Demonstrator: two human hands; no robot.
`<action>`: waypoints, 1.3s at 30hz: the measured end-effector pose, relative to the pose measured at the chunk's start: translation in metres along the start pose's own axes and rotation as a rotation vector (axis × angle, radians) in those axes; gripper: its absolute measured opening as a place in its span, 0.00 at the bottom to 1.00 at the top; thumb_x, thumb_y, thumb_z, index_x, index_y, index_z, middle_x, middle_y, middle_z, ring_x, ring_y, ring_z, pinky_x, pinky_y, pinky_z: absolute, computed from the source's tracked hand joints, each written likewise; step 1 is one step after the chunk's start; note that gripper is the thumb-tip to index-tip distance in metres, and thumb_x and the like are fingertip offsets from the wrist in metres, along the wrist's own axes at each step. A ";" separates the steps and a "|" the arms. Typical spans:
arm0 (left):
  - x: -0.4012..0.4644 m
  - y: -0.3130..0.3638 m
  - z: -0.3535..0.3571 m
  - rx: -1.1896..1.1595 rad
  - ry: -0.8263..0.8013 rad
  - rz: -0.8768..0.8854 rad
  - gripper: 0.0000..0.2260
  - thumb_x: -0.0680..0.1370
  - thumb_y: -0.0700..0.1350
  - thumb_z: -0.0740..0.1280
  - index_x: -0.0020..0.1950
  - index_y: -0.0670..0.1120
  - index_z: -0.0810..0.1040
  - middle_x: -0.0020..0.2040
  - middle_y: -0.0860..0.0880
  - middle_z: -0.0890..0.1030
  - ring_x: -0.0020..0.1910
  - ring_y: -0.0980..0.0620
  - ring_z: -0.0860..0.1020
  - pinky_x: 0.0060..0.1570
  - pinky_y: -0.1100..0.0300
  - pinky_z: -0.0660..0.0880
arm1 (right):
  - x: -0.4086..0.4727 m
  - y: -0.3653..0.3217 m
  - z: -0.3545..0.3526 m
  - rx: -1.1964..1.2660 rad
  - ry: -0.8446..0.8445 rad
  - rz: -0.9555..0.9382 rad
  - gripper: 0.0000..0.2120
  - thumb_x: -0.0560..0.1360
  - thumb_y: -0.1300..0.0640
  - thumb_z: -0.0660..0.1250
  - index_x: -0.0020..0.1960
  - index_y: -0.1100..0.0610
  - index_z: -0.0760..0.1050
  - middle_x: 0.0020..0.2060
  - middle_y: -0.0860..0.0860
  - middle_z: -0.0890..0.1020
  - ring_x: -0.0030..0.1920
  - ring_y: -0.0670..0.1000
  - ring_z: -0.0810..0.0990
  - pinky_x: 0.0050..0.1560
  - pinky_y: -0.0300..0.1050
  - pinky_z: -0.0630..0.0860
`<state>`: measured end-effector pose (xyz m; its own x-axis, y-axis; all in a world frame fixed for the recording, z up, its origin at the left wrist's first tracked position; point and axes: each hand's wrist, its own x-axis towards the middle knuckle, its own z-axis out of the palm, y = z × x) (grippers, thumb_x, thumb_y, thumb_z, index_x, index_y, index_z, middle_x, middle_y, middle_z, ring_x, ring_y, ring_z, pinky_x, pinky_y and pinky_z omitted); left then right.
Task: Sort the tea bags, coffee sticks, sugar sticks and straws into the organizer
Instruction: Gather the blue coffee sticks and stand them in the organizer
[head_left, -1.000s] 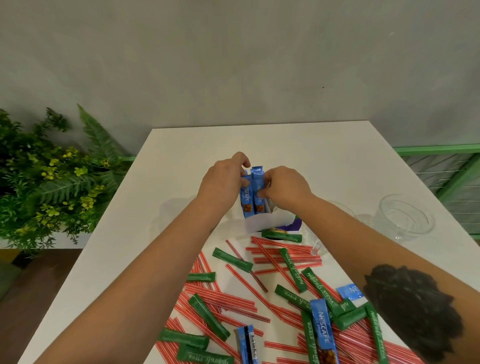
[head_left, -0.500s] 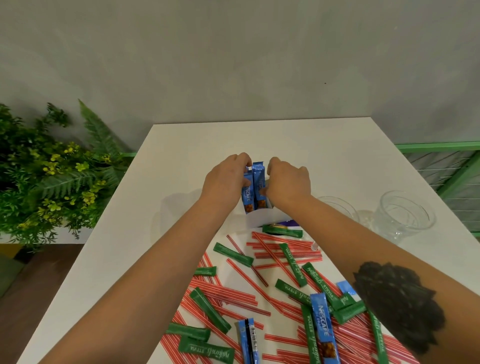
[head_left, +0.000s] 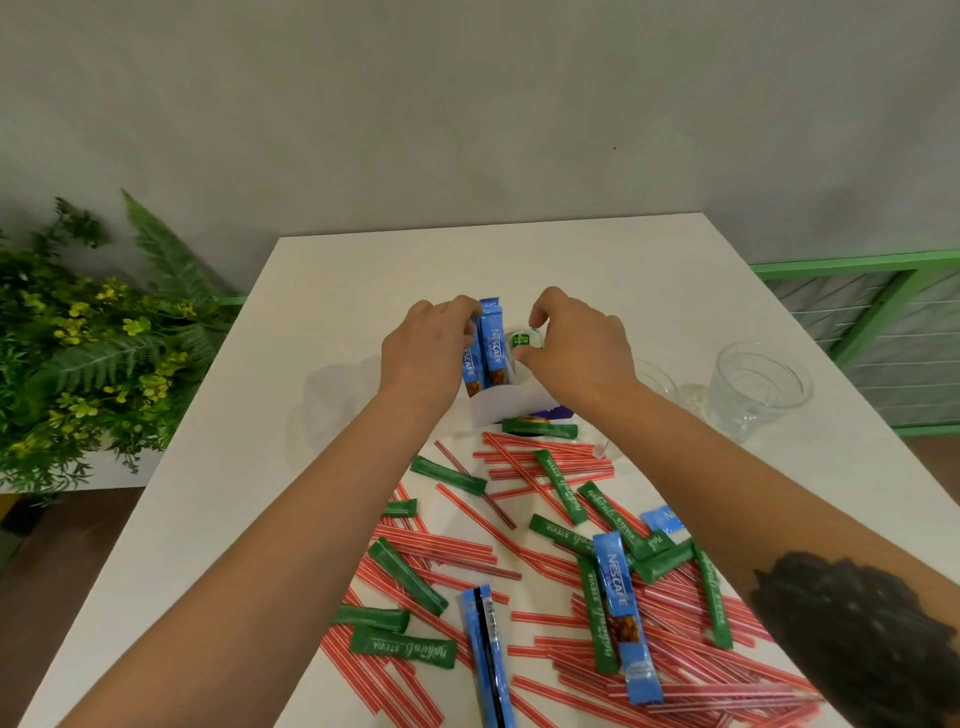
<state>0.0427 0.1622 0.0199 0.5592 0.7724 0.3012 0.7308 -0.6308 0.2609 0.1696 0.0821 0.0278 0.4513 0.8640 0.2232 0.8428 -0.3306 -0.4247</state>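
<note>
Two blue coffee sticks (head_left: 487, 349) stand upright in the left part of the white organizer (head_left: 511, 406), and my left hand (head_left: 423, 356) grips them from the left. My right hand (head_left: 579, 349) is over the organizer's right part, thumb and forefinger pinched around a small round white piece with a green label (head_left: 521, 340). On the near table lie several red-striped straws (head_left: 540, 457), several green sugar sticks (head_left: 408, 576) and loose blue coffee sticks (head_left: 621, 608). A purple item (head_left: 557, 413) shows at the organizer's base.
Clear glass cups (head_left: 759, 387) stand at the right of the white table (head_left: 363, 270), one partly hidden behind my right forearm. A leafy plant (head_left: 78, 353) sits left of the table and a green railing (head_left: 857, 267) to the right.
My right hand has let go of the coffee sticks and shifted right, uncovering the round white piece. My left hand stays on the sticks.
</note>
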 end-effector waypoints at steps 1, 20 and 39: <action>-0.004 0.000 -0.001 -0.012 0.008 0.000 0.15 0.79 0.39 0.60 0.64 0.50 0.71 0.56 0.52 0.79 0.54 0.49 0.71 0.39 0.56 0.67 | -0.006 0.001 -0.005 0.014 0.002 0.011 0.12 0.74 0.50 0.67 0.54 0.53 0.70 0.40 0.47 0.75 0.44 0.52 0.77 0.50 0.45 0.65; -0.133 0.015 -0.006 -0.058 -0.475 -0.074 0.12 0.75 0.56 0.66 0.54 0.50 0.75 0.46 0.52 0.79 0.43 0.53 0.77 0.43 0.59 0.74 | -0.125 0.038 -0.016 0.005 -0.303 0.320 0.11 0.69 0.45 0.71 0.47 0.48 0.74 0.37 0.46 0.77 0.41 0.48 0.77 0.41 0.45 0.75; -0.155 0.023 -0.005 -0.203 -0.874 -0.292 0.07 0.74 0.47 0.66 0.44 0.44 0.73 0.40 0.47 0.84 0.38 0.51 0.83 0.42 0.58 0.81 | -0.161 0.036 -0.010 -0.135 -0.475 0.441 0.23 0.66 0.51 0.75 0.55 0.56 0.70 0.49 0.54 0.80 0.48 0.54 0.79 0.46 0.47 0.76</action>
<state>-0.0297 0.0274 -0.0161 0.5201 0.6319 -0.5746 0.8523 -0.3403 0.3972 0.1297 -0.0729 -0.0143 0.6100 0.7004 -0.3705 0.6521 -0.7094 -0.2674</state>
